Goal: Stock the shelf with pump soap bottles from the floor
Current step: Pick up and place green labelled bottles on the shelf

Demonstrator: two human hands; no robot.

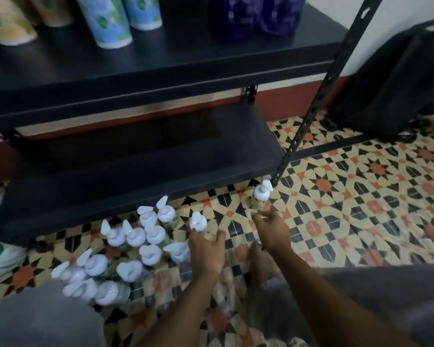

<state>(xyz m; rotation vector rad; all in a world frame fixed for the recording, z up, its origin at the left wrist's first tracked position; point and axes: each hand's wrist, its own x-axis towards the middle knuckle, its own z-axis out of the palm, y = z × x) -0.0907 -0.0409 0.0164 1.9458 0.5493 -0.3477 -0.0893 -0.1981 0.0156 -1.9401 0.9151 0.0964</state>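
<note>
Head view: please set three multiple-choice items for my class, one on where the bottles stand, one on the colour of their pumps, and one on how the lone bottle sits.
1. Where is the cluster of bottles?
A. on the upper shelf
B. on the floor in front of the lower shelf
C. in the bag

2. What colour are the pumps?
A. black
B. red
C. white

3. How does the lone bottle by the post sit?
A. upright
B. lying on its side
C. upside down

Answers:
1 B, the cluster rests on the floor just in front of the lower shelf.
2 C, every pump in view is white.
3 A, its pump points up and its base is on the floor.
</note>
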